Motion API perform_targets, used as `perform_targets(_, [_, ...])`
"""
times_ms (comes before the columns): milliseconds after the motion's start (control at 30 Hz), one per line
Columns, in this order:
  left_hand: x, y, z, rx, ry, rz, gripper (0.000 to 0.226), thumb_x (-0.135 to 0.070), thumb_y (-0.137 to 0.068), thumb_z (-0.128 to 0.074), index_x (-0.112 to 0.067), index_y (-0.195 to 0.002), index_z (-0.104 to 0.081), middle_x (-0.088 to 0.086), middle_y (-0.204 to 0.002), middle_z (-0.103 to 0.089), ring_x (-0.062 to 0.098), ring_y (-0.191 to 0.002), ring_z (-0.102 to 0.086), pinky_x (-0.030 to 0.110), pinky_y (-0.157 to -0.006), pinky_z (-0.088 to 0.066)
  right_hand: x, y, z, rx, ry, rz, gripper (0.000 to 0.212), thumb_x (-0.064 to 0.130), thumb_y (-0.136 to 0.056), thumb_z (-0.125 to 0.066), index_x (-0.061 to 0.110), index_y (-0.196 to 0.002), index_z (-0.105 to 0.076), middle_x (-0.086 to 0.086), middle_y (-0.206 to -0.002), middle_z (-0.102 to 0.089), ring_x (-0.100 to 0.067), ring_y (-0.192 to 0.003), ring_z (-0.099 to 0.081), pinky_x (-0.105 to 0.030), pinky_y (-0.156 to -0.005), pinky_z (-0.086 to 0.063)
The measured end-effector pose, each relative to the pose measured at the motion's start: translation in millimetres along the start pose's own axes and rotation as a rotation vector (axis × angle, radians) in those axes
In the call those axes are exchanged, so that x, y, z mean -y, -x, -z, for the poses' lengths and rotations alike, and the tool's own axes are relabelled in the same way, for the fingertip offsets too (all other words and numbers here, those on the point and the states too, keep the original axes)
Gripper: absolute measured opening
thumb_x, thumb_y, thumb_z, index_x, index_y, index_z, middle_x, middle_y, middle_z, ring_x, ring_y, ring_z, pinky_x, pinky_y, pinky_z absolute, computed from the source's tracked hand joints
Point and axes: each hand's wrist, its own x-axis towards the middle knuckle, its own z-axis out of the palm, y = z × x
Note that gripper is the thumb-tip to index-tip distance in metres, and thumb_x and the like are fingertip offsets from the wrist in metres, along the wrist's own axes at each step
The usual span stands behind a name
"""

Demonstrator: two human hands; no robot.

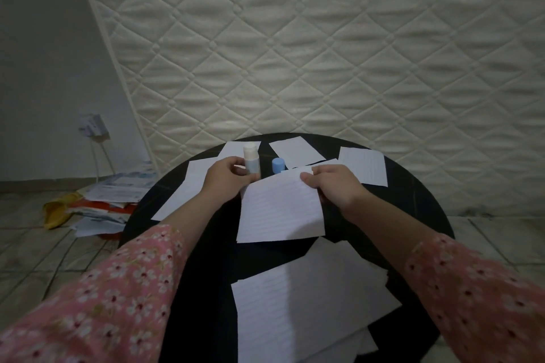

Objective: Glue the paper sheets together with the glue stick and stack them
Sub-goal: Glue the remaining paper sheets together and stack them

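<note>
At the near edge of the round black surface (418, 203) lies the stack (309, 312) of glued sheets, loosely fanned, so a new sheet may well land crooked. Further in, the right hand (330, 186) pinches the far right corner of a lined sheet (280, 212); held by a single corner, it could sag or fold. The left hand (228, 178) grips the uncapped glue stick (251, 160), whose exposed tip could smear stray paper. Beyond stands its blue cap (278, 166), among loose sheets (364, 166).
</note>
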Motion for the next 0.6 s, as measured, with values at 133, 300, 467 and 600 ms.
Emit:
perform_targets(133, [-1.4, 3.1, 4.5, 0.063, 0.056, 0.012, 0.057, -0.029, -0.075, -0.081, -0.017, -0.125, -0.058, -0.002, -0.102, -0.065, 0.013, -0.095, -0.061, 0.024, -0.081, -0.044, 2.0, 10.0, 19.9, 0.275, -0.490, -0.120, 0.013, 0.011, -0.098, -0.050, 0.000, -0.102, -0.056, -0.011, -0.099, -0.067, -0.014, -0.083, -0.069, -0.021, -0.065, -0.054])
perform_targets(300, [8.7, 18.2, 23.6, 0.034, 0.004, 0.014, 0.055, -0.036, -0.071, -0.082, -0.021, -0.121, -0.061, -0.002, -0.110, -0.067, 0.017, -0.103, -0.062, 0.039, -0.097, -0.048, -1.7, 25.9, 20.1, 0.409, -0.247, -0.141, 0.011, 0.010, -0.096, -0.054, 0.003, -0.091, -0.061, -0.007, -0.080, -0.066, -0.006, -0.064, -0.065, -0.016, -0.059, -0.051])
perform_targets(467, [25.0, 36.4, 45.4, -0.003, -0.123, 0.011, 0.042, -0.034, -0.080, -0.075, -0.022, -0.119, -0.062, -0.005, -0.111, -0.063, 0.014, -0.100, -0.059, 0.032, -0.090, -0.047, -2.6, 27.6, 8.4, 0.289, 0.622, -0.018, 0.032, 0.022, -0.086, -0.069, 0.007, -0.114, -0.066, -0.007, -0.114, -0.066, -0.012, -0.089, -0.059, -0.024, -0.075, -0.045])
perform_targets(600, [37.8, 45.9, 57.7, -0.048, -0.215, 0.036, 0.038, -0.035, -0.085, -0.070, -0.020, -0.119, -0.063, -0.002, -0.121, -0.063, 0.017, -0.105, -0.058, 0.033, -0.093, -0.046, -1.3, 24.6, -8.0, 0.175, 0.829, 0.026, 0.029, 0.030, -0.081, -0.071, 0.017, -0.106, -0.064, 0.000, -0.108, -0.063, -0.014, -0.095, -0.059, -0.028, -0.082, -0.050])
